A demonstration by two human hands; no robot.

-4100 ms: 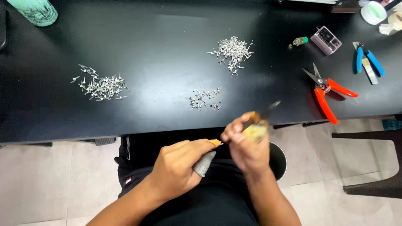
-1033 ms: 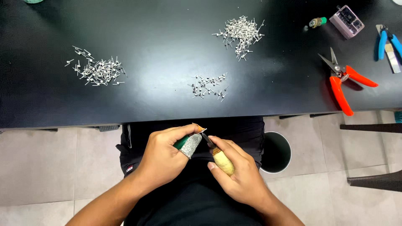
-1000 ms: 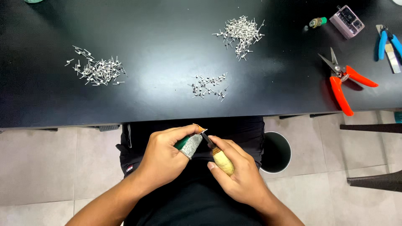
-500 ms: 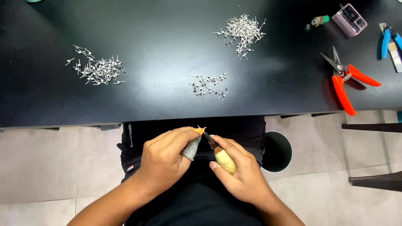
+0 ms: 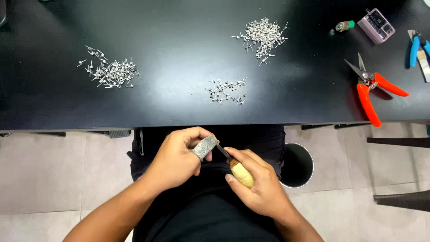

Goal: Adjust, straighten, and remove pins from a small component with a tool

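Note:
Over my lap, below the black table's (image 5: 179, 112) front edge, my left hand (image 5: 179, 157) grips a small grey wrapped piece (image 5: 204, 147). Held against it is the dark tip of a slim tool with a yellow wooden handle (image 5: 242, 174), gripped by my right hand (image 5: 260, 188). Three heaps of small silver metal pins lie on the table: one at the left (image 5: 109, 71), one near the front middle (image 5: 226, 92), one at the back right (image 5: 263, 36).
Orange-handled snips (image 5: 371, 92) lie at the table's right, blue-handled pliers (image 5: 419, 47) beyond them, with a small pink box (image 5: 380, 26) and a green-capped item (image 5: 345, 26) at the back. A round black bin (image 5: 296, 165) stands on the tiled floor by my right knee.
About four seconds ago my hands were higher and further right with the tool pointing up; now they are lower over my lap, tool tip pressed to the grey piece. Little has moved in the last second.

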